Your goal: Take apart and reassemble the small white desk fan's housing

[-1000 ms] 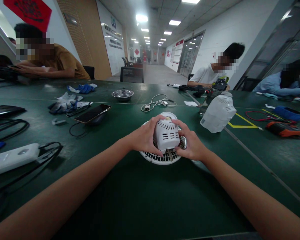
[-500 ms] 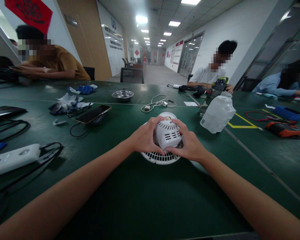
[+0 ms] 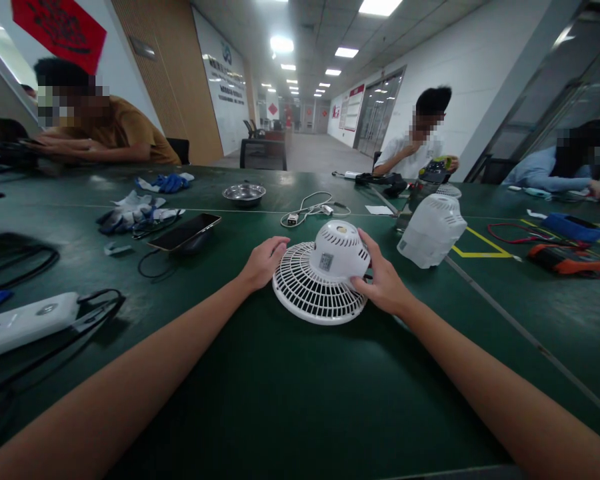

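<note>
A white fan head (image 3: 307, 293) lies grille down on the green table in front of me, its rounded motor housing (image 3: 337, 257) facing up. A small grey label shows on the housing. My right hand (image 3: 383, 279) grips the housing from the right, thumb in front and fingers behind. At the grille's left rim is my left hand (image 3: 264, 263), holding nothing, with its fingers loosely stretched out. I cannot tell whether its fingertips touch the rim.
Behind the fan lie a white cable (image 3: 310, 212) and a metal bowl (image 3: 244, 193). A phone (image 3: 186, 232), gloves (image 3: 130, 212) and a white power strip (image 3: 30, 323) are on the left. To the right stand a translucent plastic container (image 3: 433, 233) and an orange-black meter (image 3: 567, 259). Several people sit around.
My left hand has let go of the housing and moved left. The fan head has turned: slots that faced me now sit at the right, and the label shows. My right hand stays on the housing.
</note>
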A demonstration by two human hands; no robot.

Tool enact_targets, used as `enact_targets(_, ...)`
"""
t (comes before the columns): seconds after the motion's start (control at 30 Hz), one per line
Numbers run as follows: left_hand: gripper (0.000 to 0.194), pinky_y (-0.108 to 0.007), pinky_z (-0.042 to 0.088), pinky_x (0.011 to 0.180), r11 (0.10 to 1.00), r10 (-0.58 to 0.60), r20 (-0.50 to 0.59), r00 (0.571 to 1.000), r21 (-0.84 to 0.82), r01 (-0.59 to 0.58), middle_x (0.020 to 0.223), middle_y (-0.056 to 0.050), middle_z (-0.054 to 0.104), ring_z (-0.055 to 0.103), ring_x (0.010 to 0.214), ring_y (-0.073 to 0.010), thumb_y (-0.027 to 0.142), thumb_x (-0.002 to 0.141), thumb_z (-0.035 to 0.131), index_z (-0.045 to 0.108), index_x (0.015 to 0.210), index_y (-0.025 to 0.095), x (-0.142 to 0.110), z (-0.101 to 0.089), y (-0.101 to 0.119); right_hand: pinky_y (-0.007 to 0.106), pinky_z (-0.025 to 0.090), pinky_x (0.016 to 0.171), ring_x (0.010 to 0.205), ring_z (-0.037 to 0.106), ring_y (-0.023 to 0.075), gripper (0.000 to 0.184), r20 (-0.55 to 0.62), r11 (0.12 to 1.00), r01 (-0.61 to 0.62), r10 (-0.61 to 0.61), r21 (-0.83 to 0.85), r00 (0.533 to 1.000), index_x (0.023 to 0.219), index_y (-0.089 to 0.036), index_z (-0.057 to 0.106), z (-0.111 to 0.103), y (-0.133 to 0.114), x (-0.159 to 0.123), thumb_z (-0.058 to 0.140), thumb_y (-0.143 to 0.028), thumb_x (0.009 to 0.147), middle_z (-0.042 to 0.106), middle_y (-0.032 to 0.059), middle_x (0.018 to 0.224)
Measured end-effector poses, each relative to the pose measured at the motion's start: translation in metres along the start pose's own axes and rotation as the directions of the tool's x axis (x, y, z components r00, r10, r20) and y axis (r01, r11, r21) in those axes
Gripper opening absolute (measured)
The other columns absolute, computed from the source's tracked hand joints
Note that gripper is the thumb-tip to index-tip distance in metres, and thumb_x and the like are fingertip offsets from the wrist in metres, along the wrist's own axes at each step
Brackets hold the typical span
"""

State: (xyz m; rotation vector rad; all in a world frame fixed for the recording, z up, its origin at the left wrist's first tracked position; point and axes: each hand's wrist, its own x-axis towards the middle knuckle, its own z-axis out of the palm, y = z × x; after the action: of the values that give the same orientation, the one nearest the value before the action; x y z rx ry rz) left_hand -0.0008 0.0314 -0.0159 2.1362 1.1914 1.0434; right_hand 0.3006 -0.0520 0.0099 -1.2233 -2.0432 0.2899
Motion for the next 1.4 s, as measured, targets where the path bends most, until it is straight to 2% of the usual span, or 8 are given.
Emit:
enact_targets(0.13, 0.047, -0.037, 0.051, 0.091, 0.995, -0.096, 0.102, 0.99, 0.003, 0.096, 0.113, -0.007, 0.073, 0.068, 0.103, -0.0246, 0.048, 0.101, 0.035, 0.065, 0.121, 0.019, 0.003, -0.003, -0.006, 0.065, 0.042, 0.108, 0.129, 0.054, 0.0421, 0.107, 0.032, 0.998, -0.039, 0.037, 0.045, 0.999, 0.159, -0.03, 0.014, -0.001, 0.001, 0.0, 0.079, -0.043, 0.075, 0.041, 0.016, 0.156)
enact_targets(0.23, 0.046, -0.038, 0.053, 0.086, 0.995, -0.101, 0.111, 0.989, 0.014, 0.1, 0.113, -0.009, 0.074, 0.069, 0.098, -0.0252, 0.048, 0.098, 0.042, 0.062, 0.127, 0.018, 0.004, -0.002, -0.008, 0.065, 0.043, 0.107, 0.128, 0.055, 0.0414, 0.108, 0.05, 0.993, -0.071, 0.067, 0.093, 0.997, 0.158, -0.029, 0.014, -0.002, 0.003, 0.0, 0.081, -0.048, 0.075, 0.047, 0.0165, 0.15)
enact_targets(0.37, 0.046, -0.038, 0.053, 0.084, 0.995, -0.093, 0.125, 0.988, -0.009, 0.095, 0.113, -0.009, 0.073, 0.069, 0.098, -0.0253, 0.049, 0.099, 0.041, 0.062, 0.126, 0.018, 0.005, -0.001, -0.01, 0.061, 0.047, 0.105, 0.128, 0.055, 0.039, 0.106, 0.068, 0.981, -0.111, 0.102, 0.16, 0.993, 0.156, -0.03, 0.018, 0.001, 0.008, 0.0, 0.082, -0.05, 0.074, 0.049, 0.0154, 0.148)
enact_targets(0.63, 0.046, -0.037, 0.053, 0.082, 0.993, -0.11, 0.135, 0.985, -0.023, 0.114, 0.114, -0.009, 0.073, 0.069, 0.096, -0.0248, 0.049, 0.098, 0.043, 0.062, 0.125, 0.018, 0.005, 0.0, -0.011, 0.058, 0.046, 0.106, 0.127, 0.055, 0.0368, 0.1, 0.005, 0.979, -0.078, 0.079, 0.188, 0.997, 0.152, -0.026, 0.024, 0.008, 0.016, 0.001, 0.081, -0.052, 0.074, 0.051, 0.0163, 0.145)
enact_targets(0.83, 0.043, -0.035, 0.052, 0.082, 0.996, -0.092, 0.107, 0.99, -0.006, 0.093, 0.11, -0.009, 0.073, 0.069, 0.094, -0.0234, 0.046, 0.099, 0.041, 0.063, 0.123, 0.018, 0.007, 0.001, -0.013, 0.054, 0.051, 0.099, 0.12, 0.06, 0.0356, 0.096, -0.087, 0.985, -0.04, 0.056, 0.171, 0.995, 0.15, -0.025, 0.028, 0.018, 0.024, 0.005, 0.079, -0.053, 0.074, 0.055, 0.0166, 0.141)
enact_targets(1.1, 0.041, -0.032, 0.05, 0.067, 0.985, -0.174, 0.1, 0.98, 0.013, 0.174, 0.099, -0.007, 0.073, 0.068, 0.078, -0.0211, 0.046, 0.1, 0.041, 0.06, 0.122, 0.018, 0.008, 0.0, -0.009, 0.05, 0.055, 0.091, 0.107, 0.067, 0.0325, 0.092, -0.164, 0.991, -0.028, 0.049, 0.13, 0.985, 0.148, -0.022, 0.035, 0.024, 0.022, 0.008, 0.078, -0.054, 0.073, 0.066, 0.0143, 0.129)
enact_targets(1.27, 0.036, -0.032, 0.05, 0.071, 0.982, -0.183, 0.042, 0.982, 0.044, 0.181, 0.1, -0.008, 0.073, 0.068, 0.084, -0.0219, 0.043, 0.099, 0.043, 0.062, 0.115, 0.017, 0.004, -0.001, -0.006, 0.05, 0.055, 0.09, 0.107, 0.067, 0.0341, 0.091, -0.199, 0.997, -0.029, 0.044, 0.078, 0.979, 0.148, -0.019, 0.036, 0.025, 0.019, 0.006, 0.075, -0.055, 0.074, 0.066, 0.0162, 0.129)
enact_targets(1.4, 0.028, -0.033, 0.049, 0.074, 0.977, -0.199, -0.008, 0.98, 0.073, 0.199, 0.098, -0.007, 0.073, 0.067, 0.083, -0.0216, 0.033, 0.098, 0.044, 0.065, 0.11, 0.018, -0.002, -0.006, -0.007, 0.05, 0.056, 0.089, 0.105, 0.068, 0.0336, 0.09, -0.193, 0.997, -0.039, 0.051, 0.069, 0.98, 0.147, -0.021, 0.036, 0.025, 0.017, 0.002, 0.076, -0.055, 0.074, 0.066, 0.0151, 0.128)
